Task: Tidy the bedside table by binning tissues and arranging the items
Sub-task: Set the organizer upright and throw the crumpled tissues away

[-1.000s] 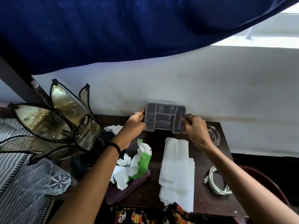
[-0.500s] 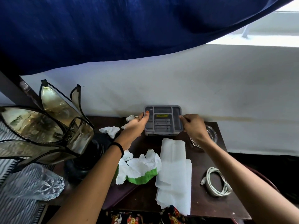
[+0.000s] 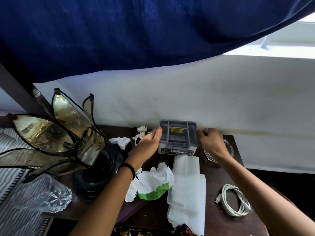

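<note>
The left hand (image 3: 148, 142) holds the left side of a grey box (image 3: 178, 137), with its fingers (image 3: 157, 132) curled over the rim. The right hand (image 3: 210, 142) holds the right side, and its fingers (image 3: 200, 133) curl on that rim too. The box sits at the back edge of the surface (image 3: 219, 220), against the white wall (image 3: 204, 99). It has small slots inside and a yellow sticker.

Three small tissue balls (image 3: 120, 141) lie just left of the box, near the back edge. A crumpled white and green tissue (image 3: 153, 183) lies near the middle. Flat white tissue sheets (image 3: 186, 188) run from the box to the front edge. A glass dish (image 3: 226, 149) sits by the right edge, partly under the right wrist. A white cable (image 3: 235, 200) is coiled near the front right corner. A lamp (image 3: 56, 138) stands at the left edge.
</note>
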### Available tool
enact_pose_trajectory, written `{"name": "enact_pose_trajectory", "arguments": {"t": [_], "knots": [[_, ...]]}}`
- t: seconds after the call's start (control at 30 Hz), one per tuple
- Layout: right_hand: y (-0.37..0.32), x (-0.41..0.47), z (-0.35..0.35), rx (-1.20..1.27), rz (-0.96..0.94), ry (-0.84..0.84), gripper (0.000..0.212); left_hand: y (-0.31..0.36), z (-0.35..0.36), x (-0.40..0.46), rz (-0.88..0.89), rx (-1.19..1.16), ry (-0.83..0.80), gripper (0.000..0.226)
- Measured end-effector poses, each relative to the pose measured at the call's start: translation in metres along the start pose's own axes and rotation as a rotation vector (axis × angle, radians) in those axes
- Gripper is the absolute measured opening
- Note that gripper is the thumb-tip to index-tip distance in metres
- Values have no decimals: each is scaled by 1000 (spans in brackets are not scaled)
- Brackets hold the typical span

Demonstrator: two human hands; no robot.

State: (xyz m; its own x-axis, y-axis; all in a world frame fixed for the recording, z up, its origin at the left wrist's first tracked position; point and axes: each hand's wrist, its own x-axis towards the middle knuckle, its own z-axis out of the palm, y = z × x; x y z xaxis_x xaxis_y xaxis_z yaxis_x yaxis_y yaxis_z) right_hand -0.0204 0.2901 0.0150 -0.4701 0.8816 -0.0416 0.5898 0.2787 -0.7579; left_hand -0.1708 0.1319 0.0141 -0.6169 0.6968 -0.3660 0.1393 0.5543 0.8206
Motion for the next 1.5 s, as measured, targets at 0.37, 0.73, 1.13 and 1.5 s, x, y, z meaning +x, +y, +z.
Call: {"name": "enact_pose_trajectory", "arguments": {"t": [0.37, 0.73, 1.13, 1.5], "knots": [[-82, -15, 21, -247, -461, -83, 27, -61, 0, -143, 325, 141, 581, 29], [-111, -37, 136, -503, -403, -545, 45, -90, 15, -168, 138, 111, 763, 33], [-98, -35, 172, -659, -388, -375, 21, -93, 27, -161, 119, 153, 717, 36], [-99, -56, 140, -592, -355, -438, 24, -91, 27, -164, 103, 125, 726, 43]]}}
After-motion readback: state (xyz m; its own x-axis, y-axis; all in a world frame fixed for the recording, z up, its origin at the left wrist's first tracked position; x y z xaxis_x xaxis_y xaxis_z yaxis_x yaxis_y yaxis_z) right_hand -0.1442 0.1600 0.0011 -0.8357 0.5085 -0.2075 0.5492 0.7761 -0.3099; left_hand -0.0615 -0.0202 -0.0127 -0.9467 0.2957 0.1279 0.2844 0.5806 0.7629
